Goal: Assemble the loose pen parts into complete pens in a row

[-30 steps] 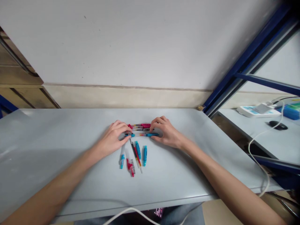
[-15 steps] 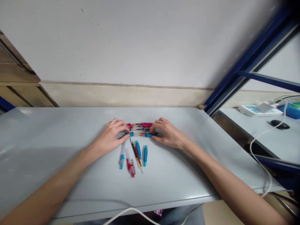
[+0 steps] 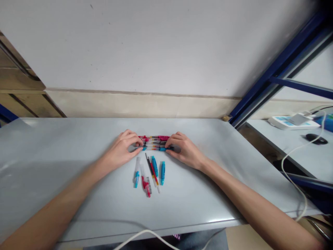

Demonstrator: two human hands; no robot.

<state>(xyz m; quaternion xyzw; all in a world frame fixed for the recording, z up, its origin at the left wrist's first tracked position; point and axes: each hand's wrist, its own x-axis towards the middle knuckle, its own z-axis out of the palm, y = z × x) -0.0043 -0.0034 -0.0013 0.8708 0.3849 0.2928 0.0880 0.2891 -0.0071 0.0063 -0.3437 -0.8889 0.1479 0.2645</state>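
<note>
A row of pens lies crosswise on the grey table, with red ones at the far side and a blue pen nearest me. My left hand grips the row's left end between thumb and fingers. At the right end, my right hand does the same; both hands cover the pen tips. Loose parts lie just in front: a clear barrel with a blue end, a clear and red barrel, black and red refills, and two blue grip pieces.
A white wall rises behind the table. Blue metal framing stands at the right. Beyond it are a white device and a black mouse. A white cable hangs at right; another crosses the front edge.
The view has shifted slightly. Both hands stay on the ends of the pen row, which sits a little farther from the loose parts and slightly to the left. The loose parts lie as before.
</note>
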